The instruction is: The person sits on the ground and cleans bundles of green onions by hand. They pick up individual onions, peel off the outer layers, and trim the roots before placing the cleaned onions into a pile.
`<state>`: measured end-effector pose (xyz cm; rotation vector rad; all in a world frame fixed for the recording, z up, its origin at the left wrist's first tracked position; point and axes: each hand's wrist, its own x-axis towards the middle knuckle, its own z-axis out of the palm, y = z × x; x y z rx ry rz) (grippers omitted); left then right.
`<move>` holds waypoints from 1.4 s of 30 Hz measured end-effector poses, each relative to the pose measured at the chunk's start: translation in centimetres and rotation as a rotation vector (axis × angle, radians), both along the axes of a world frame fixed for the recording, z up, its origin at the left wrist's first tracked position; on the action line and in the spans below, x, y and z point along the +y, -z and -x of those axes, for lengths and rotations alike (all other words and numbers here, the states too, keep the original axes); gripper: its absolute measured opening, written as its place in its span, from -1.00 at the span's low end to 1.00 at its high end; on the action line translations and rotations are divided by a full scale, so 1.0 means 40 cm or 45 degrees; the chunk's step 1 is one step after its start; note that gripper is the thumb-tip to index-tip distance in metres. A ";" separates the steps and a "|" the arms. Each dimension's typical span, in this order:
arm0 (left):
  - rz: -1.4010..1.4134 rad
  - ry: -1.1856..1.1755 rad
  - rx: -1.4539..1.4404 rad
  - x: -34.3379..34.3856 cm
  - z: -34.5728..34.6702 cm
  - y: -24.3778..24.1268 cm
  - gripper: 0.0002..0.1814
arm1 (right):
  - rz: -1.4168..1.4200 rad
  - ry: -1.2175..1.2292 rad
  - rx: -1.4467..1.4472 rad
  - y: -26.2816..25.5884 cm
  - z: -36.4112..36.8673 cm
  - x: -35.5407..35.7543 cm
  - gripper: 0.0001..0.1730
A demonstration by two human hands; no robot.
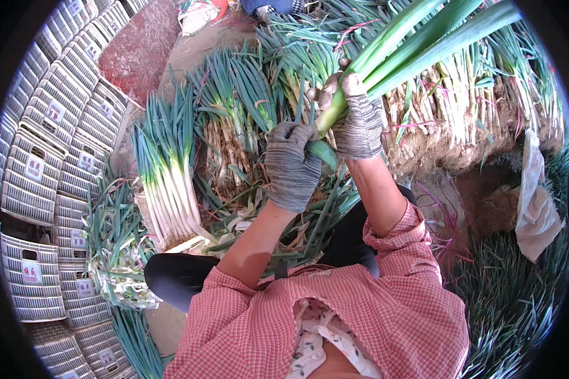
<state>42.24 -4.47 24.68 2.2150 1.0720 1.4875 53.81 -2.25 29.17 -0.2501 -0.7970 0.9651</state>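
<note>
My right hand, in a grey striped glove with worn fingertips, grips a large green onion where the stem meets its broad leaves. The leaves point up and to the right. My left hand, gloved alike, is closed at the lower part of the stem. A bent strip of green leaf sticks out from between its fingers. Whether that strip is still joined to the stem is hidden. Left of my hands stands a bundle of cleaned green onions with white stalks and green tops.
Unpeeled green onions with brown roots lie ahead; more bundles extend right. Stacked plastic crates line the left side. Leaf scraps are heaped beside my knee. Pink ties and a whitish plastic sheet are at right.
</note>
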 end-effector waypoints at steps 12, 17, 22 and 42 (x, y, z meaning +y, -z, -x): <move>-0.036 0.269 -0.228 0.018 0.010 -0.020 -0.63 | 0.143 -0.109 0.285 -0.003 -0.015 -0.002 -0.62; 0.023 0.343 -0.188 0.012 0.029 -0.001 -0.67 | 0.019 -0.227 0.096 0.005 -0.022 -0.014 -0.59; -0.399 0.414 -0.040 0.022 0.052 0.058 -0.50 | 0.108 -0.058 0.062 -0.004 -0.020 -0.014 -0.59; 0.476 1.476 1.411 -0.173 0.593 0.725 -0.48 | 0.030 0.077 0.208 -0.045 -0.206 0.032 -0.53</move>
